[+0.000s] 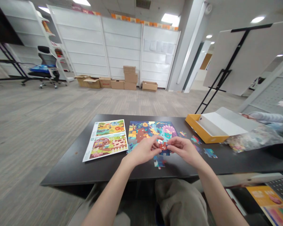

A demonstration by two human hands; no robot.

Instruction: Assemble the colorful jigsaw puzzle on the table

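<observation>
Both my left hand (143,151) and my right hand (184,151) meet over the dark table (68,169), their fingertips pinching a small red jigsaw piece (163,146) between them. Just beyond my fingers lies a partly assembled colourful jigsaw puzzle (151,131). Below my hands sits a small joined cluster of pieces (159,162). Loose blue pieces (210,153) lie to the right. A printed sheet of farm pictures (106,139) rests left of the puzzle.
An open yellow box (204,128) and a clear plastic bag of pieces (254,139) lie at the table's right end. A printed booklet (271,204) lies low on the right. Beyond the table's far edge are carpet, cardboard boxes (129,83), an easel board (238,59) and an office chair (46,67).
</observation>
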